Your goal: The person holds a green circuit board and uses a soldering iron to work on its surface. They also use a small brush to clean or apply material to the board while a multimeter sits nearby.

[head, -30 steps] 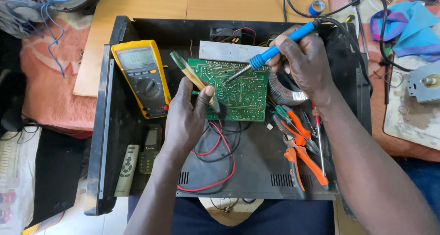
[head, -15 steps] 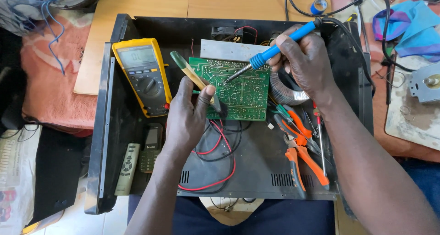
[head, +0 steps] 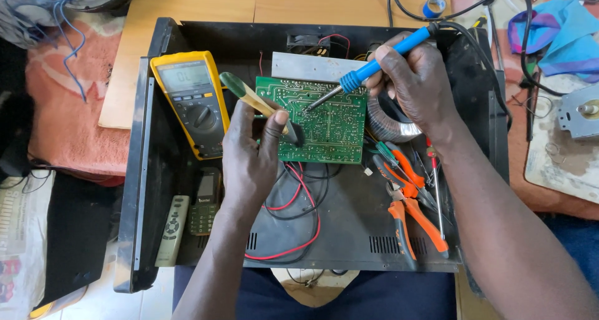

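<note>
Right hand (head: 417,83) grips blue soldering iron (head: 374,67), tip on green circuit board (head: 324,120). Left hand (head: 253,154) holds a brush (head: 253,98) at the board's left edge.

At frame centre, the left hand (head: 249,154) grips a green-and-cream handled tool (head: 253,98) against a green circuit board (head: 324,120). The right hand (head: 418,86) holds a blue soldering iron (head: 374,64), tip on the board. A yellow multimeter (head: 190,101) lies left; orange pliers (head: 412,214) lie lower right.
</note>
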